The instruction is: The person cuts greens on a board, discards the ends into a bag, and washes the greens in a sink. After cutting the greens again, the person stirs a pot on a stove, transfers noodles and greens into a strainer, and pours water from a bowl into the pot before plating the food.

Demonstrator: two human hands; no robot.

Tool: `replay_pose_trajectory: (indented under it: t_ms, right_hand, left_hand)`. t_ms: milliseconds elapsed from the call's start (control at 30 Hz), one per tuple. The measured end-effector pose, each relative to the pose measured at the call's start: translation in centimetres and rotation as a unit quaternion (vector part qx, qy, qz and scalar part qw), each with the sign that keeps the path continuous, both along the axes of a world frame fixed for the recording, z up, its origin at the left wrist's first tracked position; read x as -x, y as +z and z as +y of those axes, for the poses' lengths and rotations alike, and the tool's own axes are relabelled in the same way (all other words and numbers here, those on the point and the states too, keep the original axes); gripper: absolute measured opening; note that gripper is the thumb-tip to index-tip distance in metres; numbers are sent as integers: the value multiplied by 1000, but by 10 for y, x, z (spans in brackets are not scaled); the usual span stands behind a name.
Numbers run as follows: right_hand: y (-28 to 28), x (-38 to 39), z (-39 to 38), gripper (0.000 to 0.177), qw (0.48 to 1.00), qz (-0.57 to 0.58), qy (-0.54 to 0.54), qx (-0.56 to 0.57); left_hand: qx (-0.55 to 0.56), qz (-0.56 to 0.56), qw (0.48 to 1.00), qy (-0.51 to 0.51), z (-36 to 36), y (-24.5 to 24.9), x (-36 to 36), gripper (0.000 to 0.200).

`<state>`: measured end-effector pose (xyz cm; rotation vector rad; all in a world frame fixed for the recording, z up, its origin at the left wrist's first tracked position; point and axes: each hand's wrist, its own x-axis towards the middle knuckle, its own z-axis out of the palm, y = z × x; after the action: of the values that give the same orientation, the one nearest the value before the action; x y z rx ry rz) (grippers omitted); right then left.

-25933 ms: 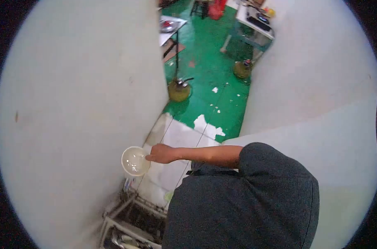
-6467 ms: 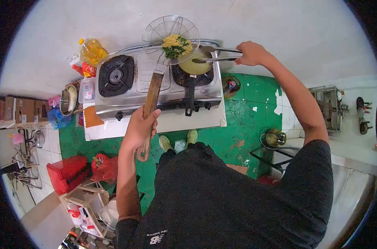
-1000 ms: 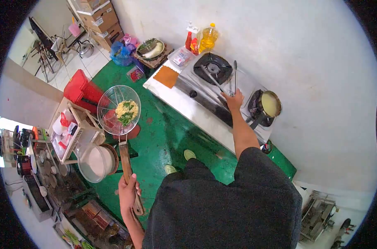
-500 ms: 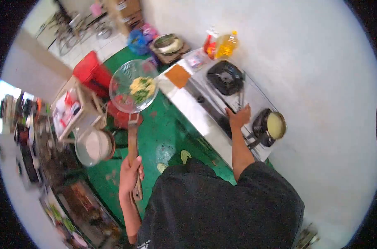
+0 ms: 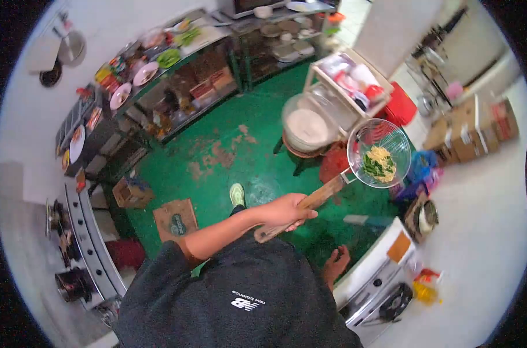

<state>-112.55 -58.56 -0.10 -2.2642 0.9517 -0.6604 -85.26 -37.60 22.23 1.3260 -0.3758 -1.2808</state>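
Observation:
My left hand (image 5: 286, 213) is wrapped round the wooden handle (image 5: 322, 194) of a wire strainer (image 5: 365, 129). Yellow noodles (image 5: 389, 170) and green leaves (image 5: 375, 168) lie in the strainer basket, which hangs over the green floor. Near the corner of the white counter, my right hand (image 5: 337, 260) is open, fingers up and holding nothing. Beyond it are a stove burner (image 5: 395, 301) and an oil bottle (image 5: 427, 293).
A tub of pale liquid (image 5: 307, 124) stands beside a trolley (image 5: 333, 78). Shelves with plates (image 5: 146, 73) line the back left. At the left is another stove (image 5: 92, 243); flattened cardboard (image 5: 176, 220) lies on the floor (image 5: 217, 145). Boxes (image 5: 469, 130) stand at the right.
The view has turned left toward the shelves and other stove. My left hand still holds the strainer, now further right in view. My right hand has come away from the stove top.

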Motion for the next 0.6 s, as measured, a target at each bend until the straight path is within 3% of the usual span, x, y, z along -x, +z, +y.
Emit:
replay_pose_trajectory:
  t_ms: [67,167,300,400,600]
  right_hand:
    - [2,-54,22,30,990,71,87,-81]
    - [-7,-136,55,25,973,50,195,-112]
    - [18,-253,125,27,953,127,206,-183]
    - [4,-339,174,29,934,97,254,-233]
    - [5,-495,264,32,884,84,366,-278]
  left_hand:
    - [5,-16,999,29,43,-2,-34,26]
    - [-8,-16,993,119,121,4,-81,26]
    - [-46,-51,973,220,227,12,-145,33]
    - [-109,-73,948,289,303,22,-188,30]
    - [-94,-75,907,405,416,32,-252,22]
